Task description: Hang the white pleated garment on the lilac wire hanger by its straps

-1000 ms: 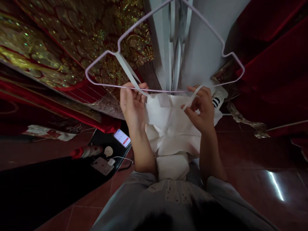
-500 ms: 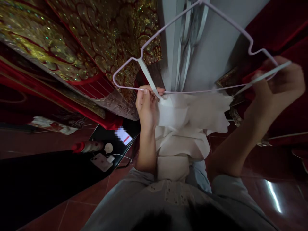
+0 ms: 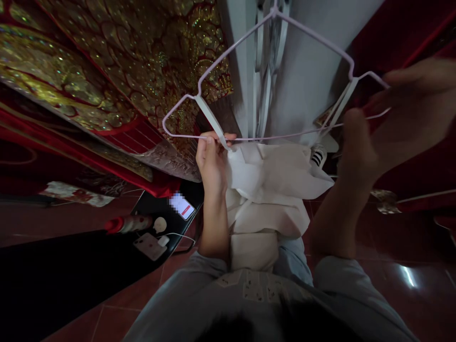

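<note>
My left hand [image 3: 213,166] is closed on the lower bar of a pale pink clothes hanger [image 3: 315,36], near its left end. From the hanger a white garment [image 3: 270,173] hangs in loose folds down over my lap. Its left strap [image 3: 210,118] sits in the left notch, beside my left fingers. A right strap [image 3: 344,100] loops over the right notch. My right hand [image 3: 402,118], blurred by motion, is around the hanger's right end with thumb and fingers spread apart. It hides part of that end.
Gold-sequinned red garments [image 3: 171,61] hang at the left. A black table [image 3: 71,275] carries a lit phone [image 3: 183,206], a second phone [image 3: 149,246], a white charger [image 3: 163,241] and a red-capped bottle [image 3: 128,223]. Red cloth [image 3: 384,35] hangs at the right.
The right strap has gone from my right fingers to the hanger's right notch. My right hand has opened and come nearer. The hanger has shifted slightly left in view; my left hand keeps its hold.
</note>
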Demonstrator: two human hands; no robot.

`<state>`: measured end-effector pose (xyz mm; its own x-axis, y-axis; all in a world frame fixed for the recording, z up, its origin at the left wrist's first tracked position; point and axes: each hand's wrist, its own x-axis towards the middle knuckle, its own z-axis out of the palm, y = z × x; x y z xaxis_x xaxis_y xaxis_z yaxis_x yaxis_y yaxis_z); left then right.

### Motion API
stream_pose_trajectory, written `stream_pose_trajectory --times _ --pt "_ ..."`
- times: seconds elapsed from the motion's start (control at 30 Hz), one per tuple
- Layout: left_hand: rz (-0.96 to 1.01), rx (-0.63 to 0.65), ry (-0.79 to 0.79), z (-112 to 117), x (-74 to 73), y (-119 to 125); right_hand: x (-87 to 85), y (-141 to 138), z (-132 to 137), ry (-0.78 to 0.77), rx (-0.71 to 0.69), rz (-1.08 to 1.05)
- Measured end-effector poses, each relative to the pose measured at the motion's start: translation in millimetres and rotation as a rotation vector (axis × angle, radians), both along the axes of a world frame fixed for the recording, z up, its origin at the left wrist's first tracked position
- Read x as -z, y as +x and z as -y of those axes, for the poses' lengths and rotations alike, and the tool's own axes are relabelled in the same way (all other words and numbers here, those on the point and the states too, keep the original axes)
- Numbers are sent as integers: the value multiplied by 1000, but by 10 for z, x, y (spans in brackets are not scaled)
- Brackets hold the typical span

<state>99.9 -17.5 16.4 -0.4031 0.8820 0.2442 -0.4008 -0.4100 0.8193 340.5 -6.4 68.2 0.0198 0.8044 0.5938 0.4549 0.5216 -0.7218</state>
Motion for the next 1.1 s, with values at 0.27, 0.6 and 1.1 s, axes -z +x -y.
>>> stream_pose_trajectory --times 0.27,0.6,1.1 --pt "-184 76 28 67 90 -163 705 -656 311 28 -58 -50" --pt "-223 88 2 233 -484 -815 824 -637 85 121 -124 -84" --pt "-88 41 18 124 -46 -332 700 -720 339 58 -103 -36"
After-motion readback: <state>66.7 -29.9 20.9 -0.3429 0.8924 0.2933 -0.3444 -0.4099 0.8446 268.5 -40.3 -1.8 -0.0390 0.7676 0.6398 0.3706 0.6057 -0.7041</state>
